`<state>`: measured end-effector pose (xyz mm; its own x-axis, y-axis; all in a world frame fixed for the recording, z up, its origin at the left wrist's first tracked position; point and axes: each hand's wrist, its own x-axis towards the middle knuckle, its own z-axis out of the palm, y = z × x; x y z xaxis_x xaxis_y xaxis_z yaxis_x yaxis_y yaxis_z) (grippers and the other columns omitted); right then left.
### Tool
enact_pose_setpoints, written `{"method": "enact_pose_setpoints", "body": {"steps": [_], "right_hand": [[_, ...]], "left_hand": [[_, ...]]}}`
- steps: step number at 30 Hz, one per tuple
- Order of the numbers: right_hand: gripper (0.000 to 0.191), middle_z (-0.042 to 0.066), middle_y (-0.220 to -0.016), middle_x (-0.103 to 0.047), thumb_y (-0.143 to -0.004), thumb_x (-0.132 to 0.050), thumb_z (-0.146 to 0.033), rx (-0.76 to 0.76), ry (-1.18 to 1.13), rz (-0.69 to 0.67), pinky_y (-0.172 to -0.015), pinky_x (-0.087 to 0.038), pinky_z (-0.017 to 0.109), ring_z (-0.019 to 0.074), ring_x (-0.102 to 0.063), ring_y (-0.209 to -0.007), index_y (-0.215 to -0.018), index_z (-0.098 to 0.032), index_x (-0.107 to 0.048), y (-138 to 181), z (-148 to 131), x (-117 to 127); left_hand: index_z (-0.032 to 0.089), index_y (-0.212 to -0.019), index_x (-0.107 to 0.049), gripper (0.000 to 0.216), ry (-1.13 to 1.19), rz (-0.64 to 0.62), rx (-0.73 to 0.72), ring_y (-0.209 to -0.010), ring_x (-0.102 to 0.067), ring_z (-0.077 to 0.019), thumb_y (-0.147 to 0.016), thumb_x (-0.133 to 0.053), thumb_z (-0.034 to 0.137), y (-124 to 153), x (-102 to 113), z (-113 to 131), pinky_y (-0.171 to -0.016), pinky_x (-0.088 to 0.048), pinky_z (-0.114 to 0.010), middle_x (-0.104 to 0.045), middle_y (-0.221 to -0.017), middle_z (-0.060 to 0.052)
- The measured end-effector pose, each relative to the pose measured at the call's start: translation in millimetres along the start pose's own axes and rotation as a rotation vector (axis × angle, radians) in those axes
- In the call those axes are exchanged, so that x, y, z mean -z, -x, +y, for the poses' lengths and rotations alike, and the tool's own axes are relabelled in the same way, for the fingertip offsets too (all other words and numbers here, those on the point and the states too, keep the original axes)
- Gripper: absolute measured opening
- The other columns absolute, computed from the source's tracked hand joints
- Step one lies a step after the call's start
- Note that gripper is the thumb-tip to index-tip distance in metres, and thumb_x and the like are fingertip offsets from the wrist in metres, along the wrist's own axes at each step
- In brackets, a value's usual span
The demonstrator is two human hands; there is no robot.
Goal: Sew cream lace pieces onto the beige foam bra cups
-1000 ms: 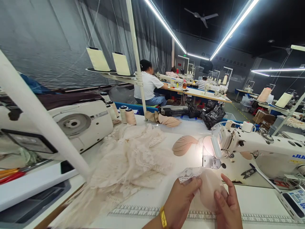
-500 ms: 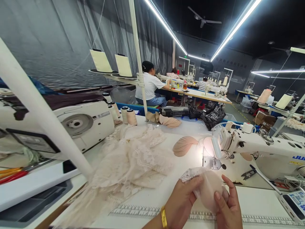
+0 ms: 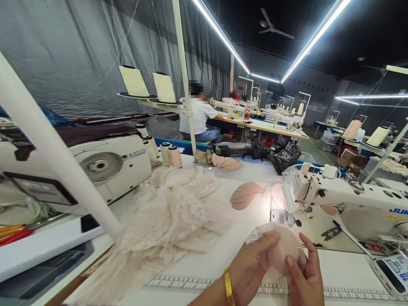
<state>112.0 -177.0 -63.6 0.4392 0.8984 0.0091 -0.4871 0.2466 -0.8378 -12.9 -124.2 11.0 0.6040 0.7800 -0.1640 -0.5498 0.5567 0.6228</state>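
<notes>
Both my hands hold a pale beige padded cup (image 3: 283, 248) with a strip of white lace (image 3: 259, 232) over its top edge. My left hand (image 3: 251, 267), with a gold bangle on the wrist, pinches the cup and lace from the left. My right hand (image 3: 302, 280) grips the cup's lower right side with the thumb on top. They are just in front of the needle plate of the white sewing machine (image 3: 344, 199), whose lamp lights the table there.
A heap of cream lace fabric (image 3: 172, 216) lies left of my hands. Stacks of beige cups (image 3: 245, 194) sit behind the needle. Thread cones (image 3: 170, 155), a second machine (image 3: 105, 165) and a white pole (image 3: 54, 153) stand at left. Other workers sit at tables behind.
My hands have lifted the cup slightly and shifted a little right, turning it between the fingers. The view has tilted a bit.
</notes>
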Motion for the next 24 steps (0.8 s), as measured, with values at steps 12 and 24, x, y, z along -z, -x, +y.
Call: {"method": "enact_pose_setpoints", "body": {"steps": [12,24], "right_hand": [[0.039,0.004,-0.084,-0.071,-0.094,-0.068,-0.034,0.471,0.801,-0.587,-0.068,-0.054,0.033,0.0225,-0.067,-0.076,-0.132,-0.030,-0.063,-35,-34,39],[0.036,0.003,-0.106,-0.078,-0.092,-0.046,0.001,0.947,1.501,-0.892,-0.078,-0.049,0.031,0.0197,-0.065,-0.099,-0.096,-0.025,-0.071,-128,-56,41]], "left_hand": [[0.019,-0.091,-0.076,0.026,-0.786,-0.618,-0.078,-0.099,-0.066,-0.0312,-0.085,-0.073,0.044,1,1,48,-0.094,-0.047,-0.043,-0.072,-0.090,-0.008],[0.022,-0.069,-0.069,0.020,-1.815,-0.913,-0.582,-0.085,-0.061,-0.0218,-0.065,-0.067,0.002,-86,47,28,-0.104,-0.033,-0.046,-0.073,-0.093,-0.003]]}}
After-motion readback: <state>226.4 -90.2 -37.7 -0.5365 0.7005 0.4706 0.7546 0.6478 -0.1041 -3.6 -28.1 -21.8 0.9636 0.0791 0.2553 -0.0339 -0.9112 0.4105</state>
